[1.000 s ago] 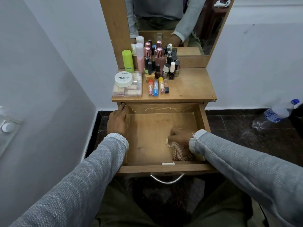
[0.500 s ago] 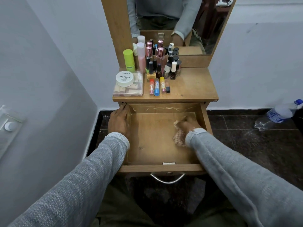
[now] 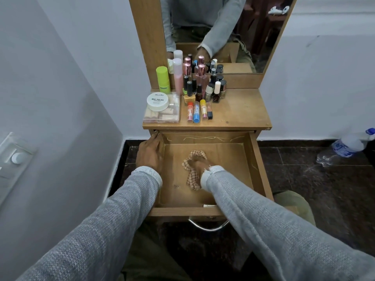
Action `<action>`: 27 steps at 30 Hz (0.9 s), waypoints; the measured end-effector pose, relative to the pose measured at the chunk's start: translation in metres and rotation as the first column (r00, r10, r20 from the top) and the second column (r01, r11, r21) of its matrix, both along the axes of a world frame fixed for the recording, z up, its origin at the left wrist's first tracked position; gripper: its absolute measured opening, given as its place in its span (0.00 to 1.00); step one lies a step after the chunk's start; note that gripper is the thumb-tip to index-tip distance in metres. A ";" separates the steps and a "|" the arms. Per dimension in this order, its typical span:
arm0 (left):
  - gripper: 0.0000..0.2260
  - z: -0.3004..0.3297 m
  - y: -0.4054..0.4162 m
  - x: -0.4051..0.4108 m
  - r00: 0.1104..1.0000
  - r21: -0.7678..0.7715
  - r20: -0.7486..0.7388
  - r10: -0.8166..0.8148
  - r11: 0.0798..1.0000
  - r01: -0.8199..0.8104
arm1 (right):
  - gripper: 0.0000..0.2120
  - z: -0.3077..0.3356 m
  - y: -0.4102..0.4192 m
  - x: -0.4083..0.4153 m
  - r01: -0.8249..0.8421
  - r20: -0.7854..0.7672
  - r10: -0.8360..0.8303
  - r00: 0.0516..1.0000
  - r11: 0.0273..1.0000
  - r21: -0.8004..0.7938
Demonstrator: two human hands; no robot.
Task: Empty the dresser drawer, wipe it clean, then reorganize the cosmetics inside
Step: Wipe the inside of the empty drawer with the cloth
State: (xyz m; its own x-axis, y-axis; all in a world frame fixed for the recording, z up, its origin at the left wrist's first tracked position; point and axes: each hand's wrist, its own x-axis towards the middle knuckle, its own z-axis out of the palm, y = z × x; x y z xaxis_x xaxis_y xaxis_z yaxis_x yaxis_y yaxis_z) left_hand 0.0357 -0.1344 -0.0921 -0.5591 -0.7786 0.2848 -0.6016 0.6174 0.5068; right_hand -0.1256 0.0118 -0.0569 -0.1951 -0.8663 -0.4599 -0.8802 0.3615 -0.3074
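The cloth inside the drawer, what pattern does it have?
The cloth has a brown-and-cream check pattern, seen in the head view.

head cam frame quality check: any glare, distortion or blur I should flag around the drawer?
Head view: wide-angle bend, the walls and dresser top bow outward toward the edges. Soft, dim, even light; a faint sheen on the dresser top, no hard glare. The drawer floor is readable; the right hand on the checked cloth is slightly smeared. The mirror reflects the person's sleeves. The water bottle at the right edge is soft.
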 end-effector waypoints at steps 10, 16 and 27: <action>0.23 0.028 0.014 0.003 1.000 0.025 -0.010 0.014 1.000 -0.014 | 0.36 0.009 0.000 0.021 0.313 0.158 -0.281 0.947 0.918 -0.242; 0.18 0.029 0.012 0.009 1.000 0.058 0.008 -0.030 0.998 0.030 | 0.30 0.013 -0.048 0.043 -0.002 0.067 0.023 0.997 0.954 -0.300; 0.22 0.027 0.015 0.006 1.000 0.069 -0.015 0.000 0.998 0.001 | 0.22 0.006 -0.024 0.049 -0.217 0.042 0.224 0.974 0.968 -0.121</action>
